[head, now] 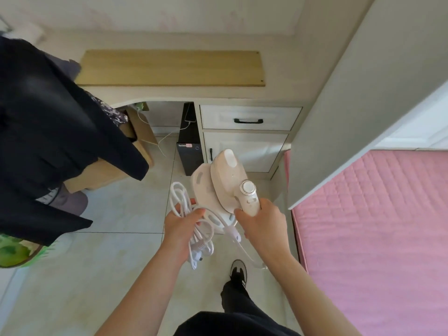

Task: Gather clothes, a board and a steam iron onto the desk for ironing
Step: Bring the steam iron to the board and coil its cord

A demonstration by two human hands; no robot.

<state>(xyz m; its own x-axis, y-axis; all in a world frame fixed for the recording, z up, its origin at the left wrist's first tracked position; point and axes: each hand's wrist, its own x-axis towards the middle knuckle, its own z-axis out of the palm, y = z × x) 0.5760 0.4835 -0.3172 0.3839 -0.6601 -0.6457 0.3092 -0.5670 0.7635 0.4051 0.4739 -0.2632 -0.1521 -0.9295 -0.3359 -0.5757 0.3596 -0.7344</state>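
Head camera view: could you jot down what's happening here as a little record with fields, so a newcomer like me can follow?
right hand: grips the handle of the cream handheld steam iron, held in the air above the floor
left hand: holds the iron's coiled white power cord
pale wooden board: lies flat on the cream desk
dark clothes: draped at the desk's left end, hanging over its edge
pink quilted bed: to the person's right

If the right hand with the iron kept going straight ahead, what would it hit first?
Probably the desk's cabinet door under the drawer. The right hand holds the steam iron nose-forward toward it. Nothing shows in between, though depth is hard to judge.
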